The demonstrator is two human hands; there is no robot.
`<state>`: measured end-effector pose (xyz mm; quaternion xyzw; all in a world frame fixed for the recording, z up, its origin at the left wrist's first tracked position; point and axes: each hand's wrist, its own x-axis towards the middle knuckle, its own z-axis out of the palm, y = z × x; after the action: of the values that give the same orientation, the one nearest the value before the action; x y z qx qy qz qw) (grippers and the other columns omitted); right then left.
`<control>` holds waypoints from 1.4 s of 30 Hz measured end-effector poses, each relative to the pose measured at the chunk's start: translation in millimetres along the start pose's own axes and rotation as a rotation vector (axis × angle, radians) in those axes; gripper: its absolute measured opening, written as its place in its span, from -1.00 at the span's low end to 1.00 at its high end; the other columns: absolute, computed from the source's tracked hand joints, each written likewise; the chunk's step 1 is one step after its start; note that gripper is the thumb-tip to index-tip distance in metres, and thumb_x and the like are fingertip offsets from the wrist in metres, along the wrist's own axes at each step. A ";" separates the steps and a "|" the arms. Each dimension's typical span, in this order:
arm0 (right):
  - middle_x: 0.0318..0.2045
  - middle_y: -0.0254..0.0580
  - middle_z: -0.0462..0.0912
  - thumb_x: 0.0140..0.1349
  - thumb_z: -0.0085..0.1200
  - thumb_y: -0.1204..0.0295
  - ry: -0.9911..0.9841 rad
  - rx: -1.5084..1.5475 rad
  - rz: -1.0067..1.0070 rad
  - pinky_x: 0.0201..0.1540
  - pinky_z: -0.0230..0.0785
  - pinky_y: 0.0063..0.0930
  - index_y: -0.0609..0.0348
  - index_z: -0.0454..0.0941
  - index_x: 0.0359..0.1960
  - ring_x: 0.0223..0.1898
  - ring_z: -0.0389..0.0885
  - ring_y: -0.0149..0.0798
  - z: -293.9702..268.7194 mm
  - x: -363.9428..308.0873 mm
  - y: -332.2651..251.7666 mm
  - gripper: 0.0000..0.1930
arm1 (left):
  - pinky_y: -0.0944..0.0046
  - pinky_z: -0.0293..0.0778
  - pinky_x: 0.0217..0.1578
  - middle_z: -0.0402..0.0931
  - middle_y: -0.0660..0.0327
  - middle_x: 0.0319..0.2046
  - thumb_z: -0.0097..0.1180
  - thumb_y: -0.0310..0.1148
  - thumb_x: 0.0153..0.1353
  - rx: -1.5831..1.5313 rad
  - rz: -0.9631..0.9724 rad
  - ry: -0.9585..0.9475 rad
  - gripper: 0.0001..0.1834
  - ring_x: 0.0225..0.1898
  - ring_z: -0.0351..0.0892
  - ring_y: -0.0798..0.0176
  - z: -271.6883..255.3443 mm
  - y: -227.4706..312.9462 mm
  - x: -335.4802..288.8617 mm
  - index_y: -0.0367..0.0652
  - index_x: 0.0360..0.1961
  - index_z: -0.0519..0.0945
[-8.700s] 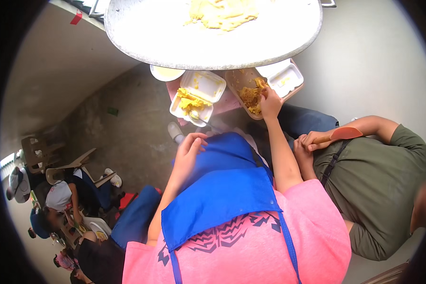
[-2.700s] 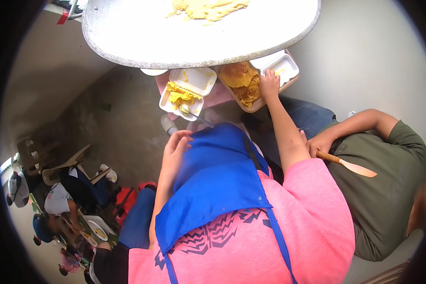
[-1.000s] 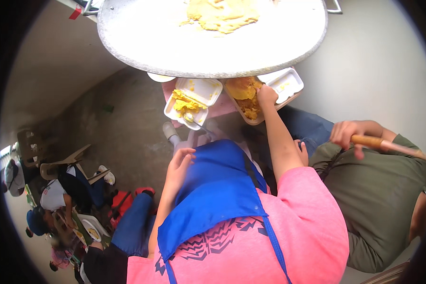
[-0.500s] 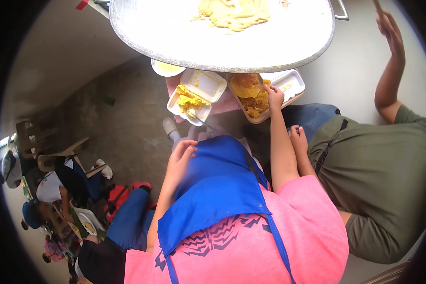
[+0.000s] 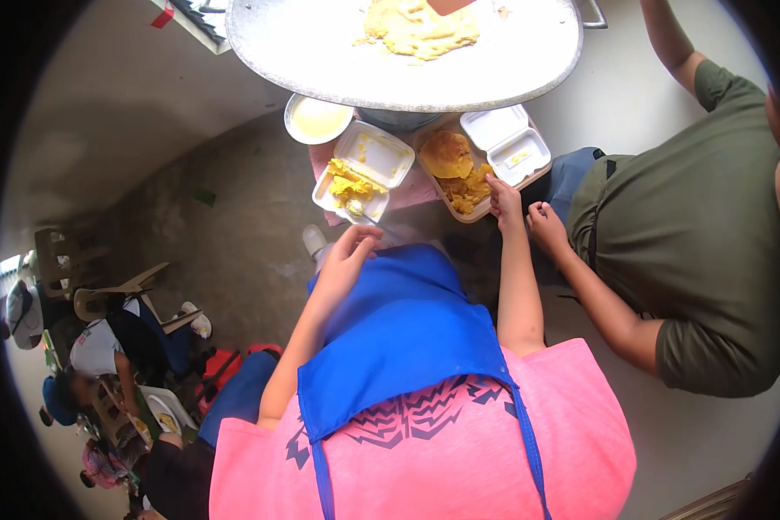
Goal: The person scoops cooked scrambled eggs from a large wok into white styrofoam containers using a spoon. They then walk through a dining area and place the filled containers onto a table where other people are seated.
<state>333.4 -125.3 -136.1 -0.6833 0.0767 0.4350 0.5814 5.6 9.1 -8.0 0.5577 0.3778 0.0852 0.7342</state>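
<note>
My left hand (image 5: 351, 251) hovers over the lap of my blue apron (image 5: 399, 295), fingers loosely bent and apart, holding nothing. Just beyond it lies a white foam clamshell box (image 5: 377, 154) with yellow mashed food (image 5: 348, 182) and a spoon (image 5: 355, 208) in it. My right hand (image 5: 505, 204) is at the right side of a tan tray (image 5: 468, 217), thumb and finger pinched on a piece of orange food (image 5: 487, 171). In the tray sit a round orange-brown flat piece (image 5: 446, 154) and a crumbly orange heap (image 5: 464, 191).
A large round pan (image 5: 321, 65) with a yellow mass (image 5: 416, 30) stands beyond the boxes. Nearby are a bowl of pale yellow liquid (image 5: 318, 119) and another open foam box (image 5: 520, 156). A co-worker in olive (image 5: 676, 225) is close on my right; chairs (image 5: 130, 290) and people are at left.
My right hand has drawn back slightly toward me, and my left hand has risen a little. The co-worker's raised arm has moved toward the pan, where a brown flat tool now shows.
</note>
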 end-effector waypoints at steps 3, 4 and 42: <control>-0.77 -0.66 0.16 0.14 0.22 0.27 0.045 -0.122 -0.036 -0.77 -0.23 -0.69 0.06 0.57 -0.39 -0.81 0.02 -0.67 -3.8 0.2 4.1 -0.83 | 0.35 0.41 -0.14 0.54 0.18 -0.22 -0.08 -0.32 0.32 0.058 0.014 -0.019 -0.73 -0.21 0.51 0.35 -1.1 2.3 1.8 -0.25 -0.07 0.49; -0.77 -0.66 0.16 0.16 0.20 0.26 0.068 -0.182 -0.050 -0.76 -0.22 -0.70 0.04 0.57 -0.40 -0.81 0.02 -0.68 -3.8 0.3 5.8 -0.84 | 0.35 0.41 -0.15 0.54 0.18 -0.24 -0.08 -0.32 0.32 0.057 0.029 -0.021 -0.73 -0.22 0.51 0.35 -1.2 1.4 1.7 -0.24 -0.07 0.50; -0.42 -0.11 0.67 0.10 0.15 0.21 0.017 -1.019 -0.310 -0.28 0.40 -0.46 0.28 0.63 -0.22 -0.38 0.62 -0.29 5.5 -42.9 63.0 -0.64 | 0.45 0.33 -0.21 0.53 0.32 -0.28 -0.08 -0.30 0.31 0.027 -0.015 -0.027 -0.75 -0.28 0.44 0.49 -73.8 -9.6 -7.6 -0.13 -0.06 0.51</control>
<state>266.1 -157.5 -152.3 -0.8859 -0.2413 0.3207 0.2325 -50.6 57.1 -19.7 0.5659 0.3731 0.0668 0.7322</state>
